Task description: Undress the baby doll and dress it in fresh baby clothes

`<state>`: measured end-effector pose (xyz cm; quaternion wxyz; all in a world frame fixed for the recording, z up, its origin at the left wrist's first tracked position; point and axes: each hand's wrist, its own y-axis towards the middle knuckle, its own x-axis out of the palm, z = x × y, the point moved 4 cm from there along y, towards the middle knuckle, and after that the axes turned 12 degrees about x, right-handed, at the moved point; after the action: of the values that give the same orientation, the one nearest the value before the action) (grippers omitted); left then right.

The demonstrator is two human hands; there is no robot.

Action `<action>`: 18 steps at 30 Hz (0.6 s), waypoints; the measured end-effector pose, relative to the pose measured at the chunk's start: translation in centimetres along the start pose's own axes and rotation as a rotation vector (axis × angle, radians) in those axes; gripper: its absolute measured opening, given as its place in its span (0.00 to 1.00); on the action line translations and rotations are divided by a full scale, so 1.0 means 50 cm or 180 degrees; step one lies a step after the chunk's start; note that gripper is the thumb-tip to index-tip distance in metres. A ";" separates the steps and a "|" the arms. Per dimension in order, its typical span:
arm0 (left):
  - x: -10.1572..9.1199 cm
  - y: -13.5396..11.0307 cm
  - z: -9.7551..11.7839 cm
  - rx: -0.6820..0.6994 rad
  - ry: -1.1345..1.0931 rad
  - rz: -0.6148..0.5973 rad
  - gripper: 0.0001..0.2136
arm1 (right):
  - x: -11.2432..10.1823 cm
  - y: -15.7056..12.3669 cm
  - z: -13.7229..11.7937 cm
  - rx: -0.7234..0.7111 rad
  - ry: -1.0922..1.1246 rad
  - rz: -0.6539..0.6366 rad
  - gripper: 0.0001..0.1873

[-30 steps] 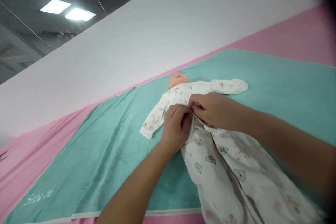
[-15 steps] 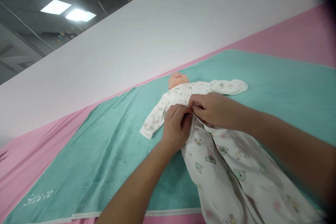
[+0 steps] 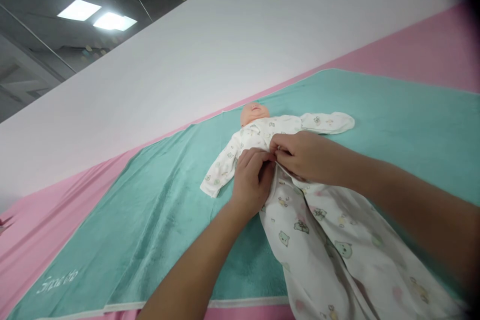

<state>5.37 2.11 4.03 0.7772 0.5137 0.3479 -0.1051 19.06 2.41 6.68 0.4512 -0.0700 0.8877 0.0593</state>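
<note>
Pinching the front opening of a white baby sleepsuit closed at the chest of a doll, which lies face up with its bare head at the far end. Cloth is thin and soft-looking, printed with small green bears and faint pink and yellow figures. One sleeve stretches out flat and ends in a closed mitten cuff; the other sleeve angles down on the opposite side. Lower half of the suit spreads long and loose toward the camera, creased along its length.

Left hand curled, fingers closed on one edge of the opening. Right hand clamped on the facing edge, just beside the left. Fingers hide what lies between the edges.

Suit and doll lie near the middle of a teal towel with white lettering at one corner. Towel sits on a pink sheet, below a broad white panel.
</note>
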 end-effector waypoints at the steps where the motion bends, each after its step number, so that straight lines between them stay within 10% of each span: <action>1: 0.000 0.000 0.000 0.0000 0.0001 0.0001 0.07 | 0.002 0.002 0.001 -0.0039 -0.0025 0.0040 0.10; 18: -0.001 0.000 -0.002 -0.0039 0.0008 -0.0032 0.07 | 0.017 0.013 0.014 -0.0238 -0.0286 0.0339 0.08</action>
<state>5.30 2.20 4.05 0.7794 0.5073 0.3521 -0.1062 19.01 3.11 5.63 0.4839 -0.0368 0.8661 0.1194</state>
